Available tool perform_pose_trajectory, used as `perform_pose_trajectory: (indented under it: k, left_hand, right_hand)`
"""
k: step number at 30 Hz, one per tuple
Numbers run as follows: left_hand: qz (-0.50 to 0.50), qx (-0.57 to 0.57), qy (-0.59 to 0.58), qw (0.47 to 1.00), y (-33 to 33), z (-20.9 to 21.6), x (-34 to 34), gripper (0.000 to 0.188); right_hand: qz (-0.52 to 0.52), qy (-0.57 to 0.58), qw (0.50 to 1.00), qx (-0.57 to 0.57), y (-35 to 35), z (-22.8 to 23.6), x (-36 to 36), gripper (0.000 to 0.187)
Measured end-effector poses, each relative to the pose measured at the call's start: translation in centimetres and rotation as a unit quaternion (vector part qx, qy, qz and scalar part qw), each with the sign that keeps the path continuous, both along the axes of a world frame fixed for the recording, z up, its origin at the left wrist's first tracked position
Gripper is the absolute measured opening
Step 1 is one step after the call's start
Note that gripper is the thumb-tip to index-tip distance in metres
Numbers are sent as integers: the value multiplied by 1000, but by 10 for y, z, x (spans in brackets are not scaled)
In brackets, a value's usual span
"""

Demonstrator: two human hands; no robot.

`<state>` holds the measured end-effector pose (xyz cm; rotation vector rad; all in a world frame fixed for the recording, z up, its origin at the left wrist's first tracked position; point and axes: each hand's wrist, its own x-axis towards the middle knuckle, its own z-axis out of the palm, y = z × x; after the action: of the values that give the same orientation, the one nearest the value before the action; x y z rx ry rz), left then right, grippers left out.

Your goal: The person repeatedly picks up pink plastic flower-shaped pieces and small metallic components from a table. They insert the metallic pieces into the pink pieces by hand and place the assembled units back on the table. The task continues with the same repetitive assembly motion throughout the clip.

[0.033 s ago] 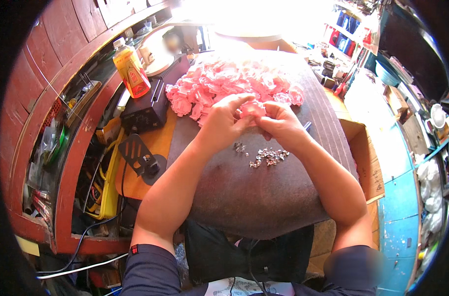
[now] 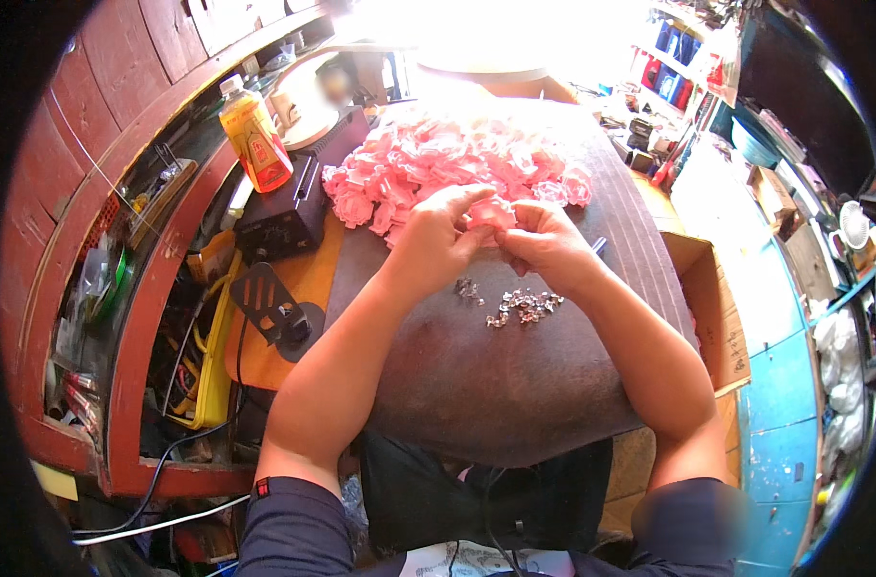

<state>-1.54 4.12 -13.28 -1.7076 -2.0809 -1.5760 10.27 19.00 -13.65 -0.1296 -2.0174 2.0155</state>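
Both my hands meet over the middle of the dark tabletop, holding one pink artificial flower (image 2: 492, 212) between them. My left hand (image 2: 444, 231) pinches its left side with thumb and fingers. On the flower's right side, the thumb and fingers of my right hand (image 2: 545, 240) are pressed together; whether they also hold a small part is hidden. Just beyond my hands lies a large heap of pink flowers (image 2: 428, 144). Nearer to me, between my forearms, small shiny metal pieces (image 2: 524, 306) form a loose pile, with a smaller cluster (image 2: 469, 288) to its left.
A bottle of orange drink (image 2: 255, 135) stands on a black box (image 2: 282, 216) at the left. Below it, a black slotted stand (image 2: 276, 306) rests on an orange board. A cardboard box (image 2: 715, 308) sits beside the table's right edge. A thin pen-like object (image 2: 598, 246) lies near my right wrist.
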Motion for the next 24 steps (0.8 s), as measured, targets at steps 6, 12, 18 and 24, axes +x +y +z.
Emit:
perform_pose_trajectory:
  k: [6, 12, 18, 24]
  left_hand:
    - [-2, 15, 2, 1000, -1, -1, -1, 39]
    - [33, 46, 119, 991, -5, 5, 1, 37]
    - [15, 68, 104, 992, -3, 10, 6, 35]
    - [10, 88, 24, 996, -2, 7, 4, 32]
  right_hand:
    - [31, -14, 994, -105, 3, -1, 0, 15]
    - [24, -8, 985, -169, -4, 4, 2, 12]
    - [26, 6, 980, -198, -6, 2, 3, 14]
    - [-4, 20, 985, -172, -12, 5, 3, 12]
